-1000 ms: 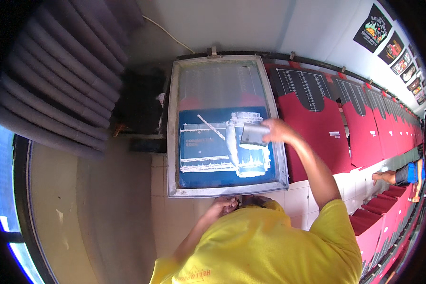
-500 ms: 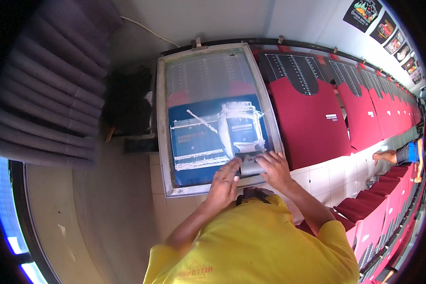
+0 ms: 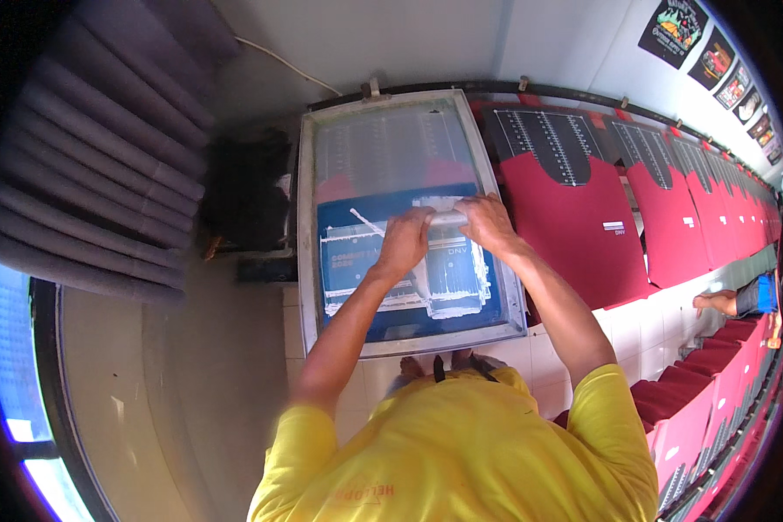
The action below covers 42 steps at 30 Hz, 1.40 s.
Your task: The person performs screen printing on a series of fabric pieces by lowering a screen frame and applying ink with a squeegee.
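Observation:
A screen-printing frame (image 3: 308,261) with a pale rim lies in front of me. Its mesh is hazy at the far end, while the nearer part is a blue stencil (image 3: 391,324). White ink (image 3: 458,308) is smeared over the stencil in streaks, thickest at the right. Across the right part of the stencil sits a squeegee (image 3: 447,219), held from both ends. My left hand (image 3: 405,242) is closed round its left end, and my right hand (image 3: 489,223) is closed round its right end. Part of the blade is hidden by my fingers.
Right of the frame, red shirt pieces (image 3: 570,230) lie on a long row of dark boards (image 3: 548,130). More red pieces (image 3: 683,391) line the lower right, near another person's arm (image 3: 716,302). A grey curtain (image 3: 96,165) hangs at the left, beside a dark object (image 3: 245,191).
Both hands have pushed the squeegee from the near edge of the stencil toward its far part. White ink now shows near the stencil's lower right. The view has shifted slightly.

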{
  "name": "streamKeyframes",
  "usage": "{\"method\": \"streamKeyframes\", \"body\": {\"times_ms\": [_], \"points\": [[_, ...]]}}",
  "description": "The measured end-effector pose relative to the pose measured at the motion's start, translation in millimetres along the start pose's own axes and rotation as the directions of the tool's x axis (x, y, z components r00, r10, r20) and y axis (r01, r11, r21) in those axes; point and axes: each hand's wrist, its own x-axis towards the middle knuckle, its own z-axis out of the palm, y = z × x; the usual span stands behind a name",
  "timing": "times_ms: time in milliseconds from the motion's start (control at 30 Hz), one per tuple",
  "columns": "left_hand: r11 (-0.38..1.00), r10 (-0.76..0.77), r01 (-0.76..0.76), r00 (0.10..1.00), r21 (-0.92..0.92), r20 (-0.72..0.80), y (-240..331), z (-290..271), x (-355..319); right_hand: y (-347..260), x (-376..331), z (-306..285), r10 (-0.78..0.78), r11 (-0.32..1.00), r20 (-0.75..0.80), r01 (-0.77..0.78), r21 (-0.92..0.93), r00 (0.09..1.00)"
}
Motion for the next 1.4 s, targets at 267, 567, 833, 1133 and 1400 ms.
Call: {"method": "streamKeyframes", "body": {"times_ms": [267, 567, 833, 1133, 1400], "points": [[0.988, 0.143, -0.140, 0.989, 0.065, -0.047, 46, -6, -98, -36, -100, -4, -0.054, 0.993, -0.024, 0.056, 0.105, 0.998], [0.984, 0.024, -0.036, 0.997, 0.172, 0.074, 76, 49, -212, -67, -204, 24, -0.246, 0.965, 0.045, 0.249, -0.084, 0.968], [0.998, 0.043, -0.041, 0.997, -0.038, 0.066, 63, 41, -214, -55, -206, 10, -0.077, 0.937, -0.058, 0.092, 0.337, 0.995], [0.508, -0.580, 0.607, 0.766, 0.611, -0.278, -85, -78, -219, -16, -183, 65, 0.604, 0.779, -0.304, -0.465, 0.421, 0.737], [0.628, -0.685, 0.778, 0.549, -0.005, -0.478, -87, -70, -205, 0, -175, 90, 0.790, 0.549, -0.147, -0.581, 0.601, 0.595]]}}
